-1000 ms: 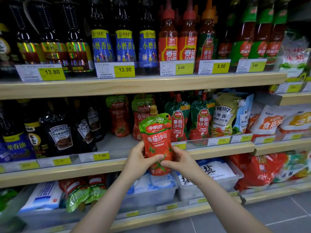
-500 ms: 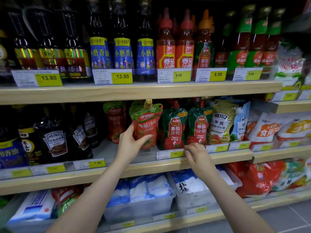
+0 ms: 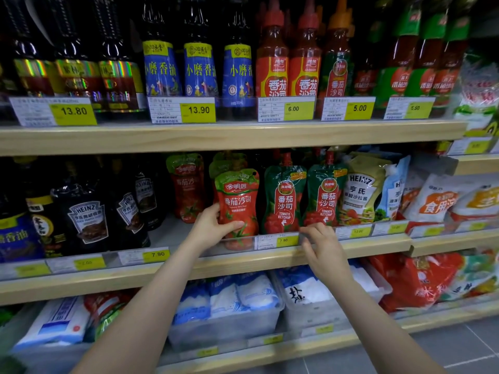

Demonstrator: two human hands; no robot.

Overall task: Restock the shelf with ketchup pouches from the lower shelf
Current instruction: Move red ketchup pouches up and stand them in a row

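A red and green ketchup pouch [image 3: 237, 203] stands upright at the front of the middle shelf [image 3: 237, 256], behind the clear price rail. My left hand [image 3: 213, 229] grips its lower left side, thumb across the front. More pouches of the same kind stand behind it [image 3: 186, 184]. My right hand [image 3: 322, 245] rests on the shelf's front rail, its fingertips touching the rail just below two green-topped ketchup pouches [image 3: 283, 201]. On the bottom shelf at the left lie more red and green pouches [image 3: 104, 311], partly hidden by my left arm.
Dark Heinz sauce bottles [image 3: 86, 214] fill the middle shelf's left part, Heinz dressing pouches [image 3: 361, 193] its right. Bottles of sesame oil [image 3: 199, 68] and ketchup [image 3: 272, 63] line the top shelf. Clear bins of white salt bags [image 3: 229, 298] sit below.
The pouch, first held by both hands in front of the shelf, went up and back onto the middle shelf. My right hand let go and dropped to the rail.
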